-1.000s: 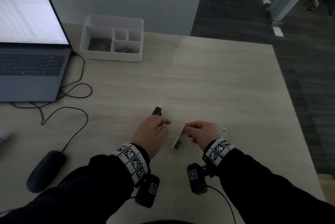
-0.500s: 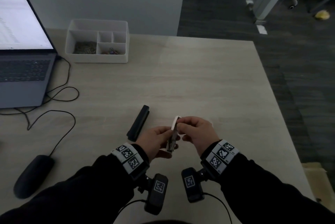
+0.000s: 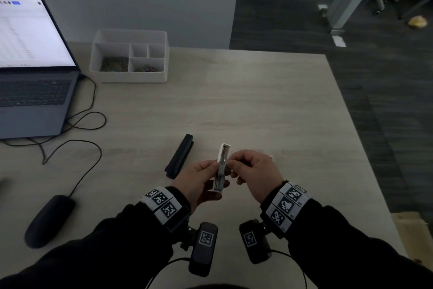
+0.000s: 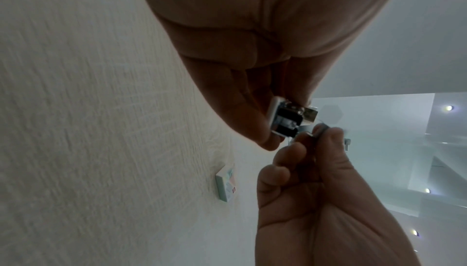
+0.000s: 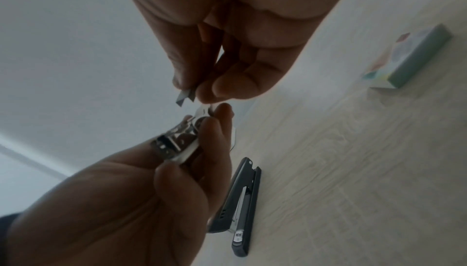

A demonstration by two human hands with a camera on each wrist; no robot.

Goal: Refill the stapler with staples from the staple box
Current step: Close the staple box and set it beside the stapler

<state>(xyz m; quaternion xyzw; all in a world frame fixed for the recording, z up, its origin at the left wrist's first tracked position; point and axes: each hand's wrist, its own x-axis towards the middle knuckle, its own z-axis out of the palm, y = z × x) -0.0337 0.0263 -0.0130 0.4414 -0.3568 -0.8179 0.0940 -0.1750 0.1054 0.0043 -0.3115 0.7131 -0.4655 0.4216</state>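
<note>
left hand grips the white staple tray above the desk; right hand pinches a staple strip, seen only from the right wrist. black stapler lies beside; staple box is hidden from the head view.

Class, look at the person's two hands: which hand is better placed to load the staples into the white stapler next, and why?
The right hand. It already pinches a strip of staples just above the white stapler, which the left hand holds steady.
</note>
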